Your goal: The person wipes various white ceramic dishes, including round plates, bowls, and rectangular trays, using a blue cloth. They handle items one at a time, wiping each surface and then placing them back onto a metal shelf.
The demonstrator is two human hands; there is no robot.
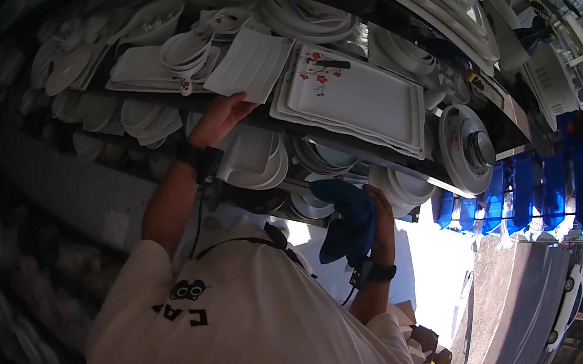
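My left hand (222, 116) grips the near edge of a white rectangular ceramic plate (252, 65) with small red marks, tilted over the shelf. In my right hand (382, 217) is a dark blue cloth (345, 217), hanging in front of the lower shelf. Right of the held plate lies a stack of white rectangular platters (360, 94) with red blossom decoration and a small dark object (330, 63) on top. To its left, white bowls (184, 49) and a spoon with a red flower (186, 84) rest on rectangular dishes (145, 69).
Round plates (464, 145) stand at the shelf's right end. More dishes (255, 160) fill the shelf below, and large platters (433, 12) lie on the one above. Blue hanging packages (553, 185) are at the right. Cardboard boxes (420, 340) sit behind my right arm.
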